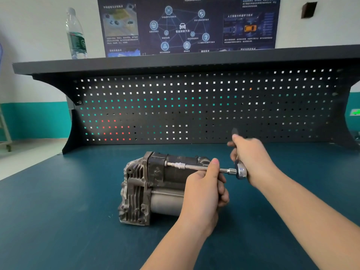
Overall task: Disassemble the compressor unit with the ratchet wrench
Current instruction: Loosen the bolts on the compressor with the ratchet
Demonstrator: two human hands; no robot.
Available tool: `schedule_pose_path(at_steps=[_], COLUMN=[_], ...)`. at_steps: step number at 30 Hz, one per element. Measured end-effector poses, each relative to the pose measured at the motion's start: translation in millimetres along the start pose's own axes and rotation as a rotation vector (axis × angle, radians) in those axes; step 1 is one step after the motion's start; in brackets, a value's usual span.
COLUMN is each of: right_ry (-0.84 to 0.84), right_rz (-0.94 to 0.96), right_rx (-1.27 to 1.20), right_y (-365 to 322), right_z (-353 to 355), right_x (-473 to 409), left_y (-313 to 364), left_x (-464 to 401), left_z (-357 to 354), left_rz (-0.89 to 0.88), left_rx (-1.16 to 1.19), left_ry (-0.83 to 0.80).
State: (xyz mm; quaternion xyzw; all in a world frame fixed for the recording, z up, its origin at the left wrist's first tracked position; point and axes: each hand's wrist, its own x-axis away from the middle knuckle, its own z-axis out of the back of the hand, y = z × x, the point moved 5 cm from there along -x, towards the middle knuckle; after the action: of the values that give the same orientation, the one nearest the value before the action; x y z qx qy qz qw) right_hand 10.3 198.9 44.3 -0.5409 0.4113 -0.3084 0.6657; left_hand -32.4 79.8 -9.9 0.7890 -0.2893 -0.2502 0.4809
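two bare hands work at a compressor unit [155, 188] that lies on its side on a dark teal workbench [58, 221], a little left of the middle of the view, its finned grey metal end facing left and a smooth cylinder along its lower right side. the left hand [204, 193] is wrapped around the right end of the unit, thumb raised and resting against the long extension bar [196, 167] — a loose bracing hold rather than a tight fist, with the fingers curled behind where they cannot be fully seen. the right hand [251, 154] is closed around the handle of the ratchet wrench [241, 170], whose shiny head sits just below the wrist; the black tip of the handle pokes out above the fingers. the bar runs nearly level from the ratchet head leftward, through a socket [180, 165], to a point on the dark upper housing of the unit. behind the bench stands a black pegboard [194, 106] with square holes, topped by a shelf [155, 62] carrying a clear water bottle [76, 36] at the left — and a dark blue poster [185, 24] hangs on the wall above.
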Motion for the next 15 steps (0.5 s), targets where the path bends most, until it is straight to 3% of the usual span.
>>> schedule_pose_path(at_steps=[4, 7, 9, 13, 15], right_ry=[0.141, 0.086, 0.090, -0.034, -0.130], right_rz=[0.646, 0.863, 0.710, -0.131, -0.386], right_rx=[-0.134, -0.131, -0.090, -0.059, -0.225], right_y=[-40, -47, -39, 11, 26], right_z=[10, 12, 9, -4, -12], right_x=[30, 43, 32, 1, 4], left_y=[1, 2, 1, 1, 0], left_x=[1, 2, 1, -1, 0], left_z=[1, 0, 0, 0, 1], left_rz=[0.038, 0.033, 0.029, 0.020, 0.024], left_rx=[0.001, 0.014, 0.019, 0.032, 0.019], left_ry=[-0.005, -0.013, -0.014, -0.015, -0.010])
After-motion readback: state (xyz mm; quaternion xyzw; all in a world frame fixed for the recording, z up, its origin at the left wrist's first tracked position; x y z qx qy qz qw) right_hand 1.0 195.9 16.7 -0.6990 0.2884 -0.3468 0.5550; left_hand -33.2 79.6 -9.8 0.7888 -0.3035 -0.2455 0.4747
